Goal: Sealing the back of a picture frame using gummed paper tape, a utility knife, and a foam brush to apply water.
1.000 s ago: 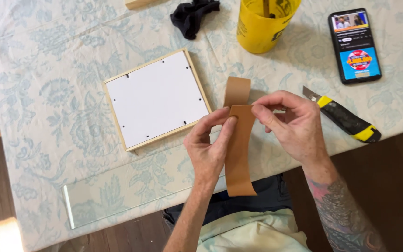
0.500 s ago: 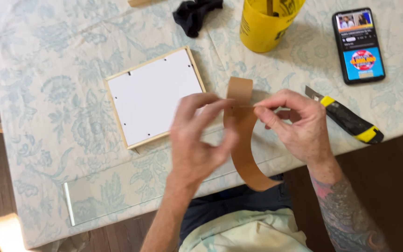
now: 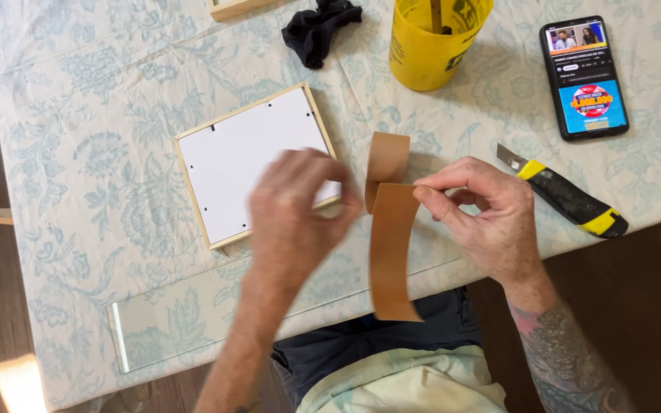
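Observation:
My right hand point(image 3: 483, 218) pinches a curled strip of brown paper tape point(image 3: 390, 237) by its upper edge; the strip hangs down past the table edge. My left hand point(image 3: 294, 214) is blurred, empty, fingers loosely apart, hovering over the lower right corner of a light wooden picture frame point(image 3: 250, 157) that lies face down with its white backing up. The left hand sits just left of the strip without touching it.
A yellow and black utility knife point(image 3: 568, 200) lies right of my right hand. A phone point(image 3: 584, 76) with a lit screen, a yellow cup point(image 3: 430, 46) and a black cloth point(image 3: 319, 27) lie farther back. A clear glass pane point(image 3: 216, 321) rests near the table's front edge.
My left hand has let go of the brown strip and moved left over the frame. My right hand still holds the strip in about the same place.

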